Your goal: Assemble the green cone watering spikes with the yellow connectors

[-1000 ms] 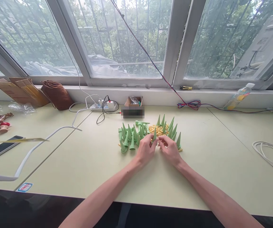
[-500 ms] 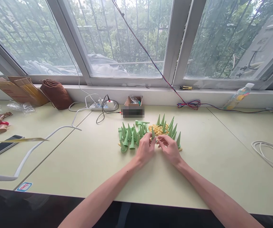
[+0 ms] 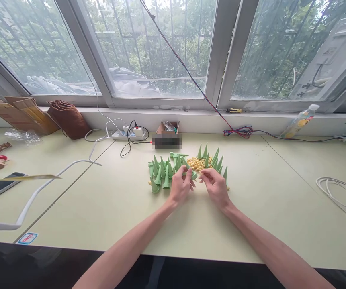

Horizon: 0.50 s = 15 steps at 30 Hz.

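My left hand (image 3: 180,188) is closed around a green plastic cone (image 3: 194,175), tilted so its tip leans left and its wide end faces right. A short gap away, my right hand (image 3: 216,188) pinches a small yellow piece (image 3: 201,172), mostly covered by the fingertips. Just beyond the hands lies a pile of small yellow pieces (image 3: 195,163). Several green cones (image 3: 166,180) stand or lean in a cluster left of my left hand. More green cones (image 3: 205,151) stand behind and beside the yellow pile, partly hidden by my right hand.
Behind the cones sits a small open box (image 3: 160,129), near a power strip (image 3: 121,135) with cables. A phone (image 3: 1,186) and white cable (image 3: 29,208) lie left. A coiled cable (image 3: 341,196) lies right; a bottle (image 3: 301,121) leans by the window.
The green cone in my left hand has gone from nearly upright to tipped leftward. My hands have moved slightly apart. The whole view has shifted a little.
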Each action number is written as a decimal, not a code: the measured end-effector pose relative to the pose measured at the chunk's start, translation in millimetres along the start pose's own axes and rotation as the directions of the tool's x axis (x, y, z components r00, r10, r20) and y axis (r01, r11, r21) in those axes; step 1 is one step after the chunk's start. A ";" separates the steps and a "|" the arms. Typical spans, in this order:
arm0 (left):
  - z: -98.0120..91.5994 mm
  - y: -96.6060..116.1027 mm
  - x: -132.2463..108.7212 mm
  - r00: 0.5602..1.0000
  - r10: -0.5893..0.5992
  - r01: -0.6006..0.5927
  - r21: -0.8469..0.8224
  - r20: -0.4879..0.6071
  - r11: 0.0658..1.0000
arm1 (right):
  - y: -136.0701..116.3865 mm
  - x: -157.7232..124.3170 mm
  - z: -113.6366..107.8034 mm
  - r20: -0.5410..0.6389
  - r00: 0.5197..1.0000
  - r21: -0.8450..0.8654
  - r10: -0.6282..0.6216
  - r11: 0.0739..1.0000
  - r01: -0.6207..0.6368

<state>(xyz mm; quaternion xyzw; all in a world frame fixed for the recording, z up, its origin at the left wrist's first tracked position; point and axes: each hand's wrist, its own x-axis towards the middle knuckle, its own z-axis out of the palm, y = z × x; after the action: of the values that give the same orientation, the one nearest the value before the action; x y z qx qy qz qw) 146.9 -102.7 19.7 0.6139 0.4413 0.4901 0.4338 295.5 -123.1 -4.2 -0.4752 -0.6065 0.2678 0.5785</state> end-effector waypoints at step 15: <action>-3.1 3.9 -2.7 0.984 0.131 -0.124 0.068 -0.121 0.990 | 19.4 1.7 0.0 0.220 0.969 -0.352 -0.115 0.917 0.189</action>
<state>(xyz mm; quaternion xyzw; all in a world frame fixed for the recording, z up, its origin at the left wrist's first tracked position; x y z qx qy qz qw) 143.9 -105.9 23.4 0.6219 0.4419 0.5407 0.3544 300.9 -113.8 -20.4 -0.4983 -0.7349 0.1478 0.4357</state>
